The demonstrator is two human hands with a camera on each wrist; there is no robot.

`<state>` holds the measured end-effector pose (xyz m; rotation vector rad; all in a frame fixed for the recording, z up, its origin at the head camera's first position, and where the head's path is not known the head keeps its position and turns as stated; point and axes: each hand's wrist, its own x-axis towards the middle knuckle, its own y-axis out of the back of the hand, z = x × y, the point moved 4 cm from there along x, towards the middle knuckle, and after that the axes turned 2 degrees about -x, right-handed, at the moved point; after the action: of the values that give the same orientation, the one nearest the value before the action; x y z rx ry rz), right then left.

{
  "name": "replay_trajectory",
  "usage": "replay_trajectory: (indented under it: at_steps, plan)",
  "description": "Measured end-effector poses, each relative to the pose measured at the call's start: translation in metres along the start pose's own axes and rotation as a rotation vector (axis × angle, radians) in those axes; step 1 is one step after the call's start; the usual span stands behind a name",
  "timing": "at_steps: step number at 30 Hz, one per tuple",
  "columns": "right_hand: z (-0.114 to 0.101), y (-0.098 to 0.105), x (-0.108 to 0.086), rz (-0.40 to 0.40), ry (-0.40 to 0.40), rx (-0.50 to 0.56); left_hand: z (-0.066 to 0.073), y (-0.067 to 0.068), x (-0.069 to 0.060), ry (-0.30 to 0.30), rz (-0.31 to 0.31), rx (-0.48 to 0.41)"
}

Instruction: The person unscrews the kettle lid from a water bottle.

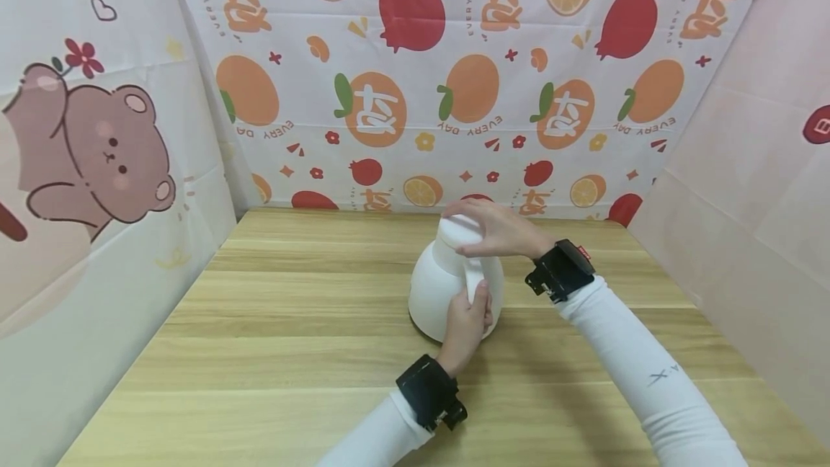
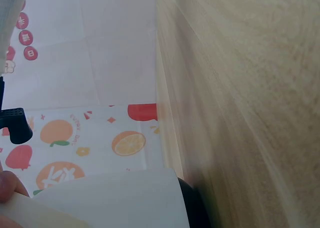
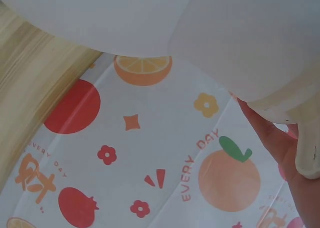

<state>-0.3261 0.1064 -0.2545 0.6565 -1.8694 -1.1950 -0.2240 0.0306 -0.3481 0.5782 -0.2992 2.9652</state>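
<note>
A white thermal jug (image 1: 433,298) with a dark base stands upright on the wooden table. My left hand (image 1: 465,323) grips its handle (image 1: 474,274) low down, the thumb lying along it. Over the top, my right hand (image 1: 501,229) holds the round white lid (image 1: 460,231) between thumb and fingers. The left wrist view catches the jug's pale side (image 2: 120,198) and a bit of the left fingers. In the right wrist view, part of the right hand (image 3: 277,148) shows beside the jug's top; whether the lid is loose cannot be told.
Wood-grain table (image 1: 311,294) surrounds the jug. A fruit-printed cloth (image 1: 441,92) hangs behind its far edge. Cloth walls stand at left, with a bear print (image 1: 117,150), and at right (image 1: 739,186). Black straps (image 1: 561,270) sit on both wrists.
</note>
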Motion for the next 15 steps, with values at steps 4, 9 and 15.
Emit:
replay_trajectory:
  at_steps: [4,9,15]
  plan:
    - [0.003,0.000,-0.001,0.007,-0.024,0.037,-0.001,0.001,0.000,-0.002,0.004,0.000]
    - [0.005,0.005,-0.004,0.048,-0.056,0.134,-0.001,0.000,0.000,-0.012,0.002,0.008]
    - [0.006,0.018,-0.011,0.183,-0.123,0.345,0.000,0.000,-0.001,-0.015,0.000,0.007]
